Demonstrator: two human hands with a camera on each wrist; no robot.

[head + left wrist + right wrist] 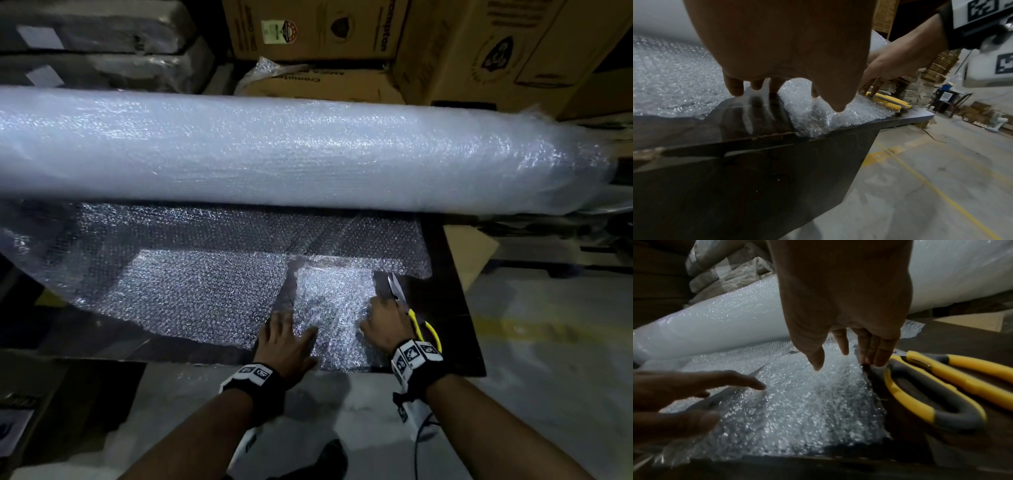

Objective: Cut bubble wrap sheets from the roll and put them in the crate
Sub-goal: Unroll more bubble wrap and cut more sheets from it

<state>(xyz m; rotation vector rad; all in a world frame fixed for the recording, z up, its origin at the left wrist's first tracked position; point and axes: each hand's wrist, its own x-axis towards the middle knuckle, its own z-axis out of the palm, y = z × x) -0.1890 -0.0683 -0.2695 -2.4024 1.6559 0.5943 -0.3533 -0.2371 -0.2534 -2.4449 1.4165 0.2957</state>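
You are pressing both hands, left (pixel 286 337) and right (pixel 385 320), flat with fingers straight on the cut bubble wrap sheet (pixel 334 308), scissors (pixel 416 317) lying beside your right hand on the table (pixel 455 329).

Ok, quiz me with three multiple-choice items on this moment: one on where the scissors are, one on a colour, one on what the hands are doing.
1. Where do the scissors lie?
A. on the tabletop, right of the cut sheet
B. on top of the roll
C. on the floor

2. What colour are the scissor handles?
A. red and black
B. yellow and grey
C. all blue

3. What is the state of the hands?
A. both grip the scissors
B. left holds the roll
C. both spread, fingers straight, over the cut sheet

Answers: 1 A, they lie on the dark tabletop beside the right hand. 2 B, the right wrist view shows yellow with grey. 3 C, the left hand and right hand show straight fingers, gripping nothing.
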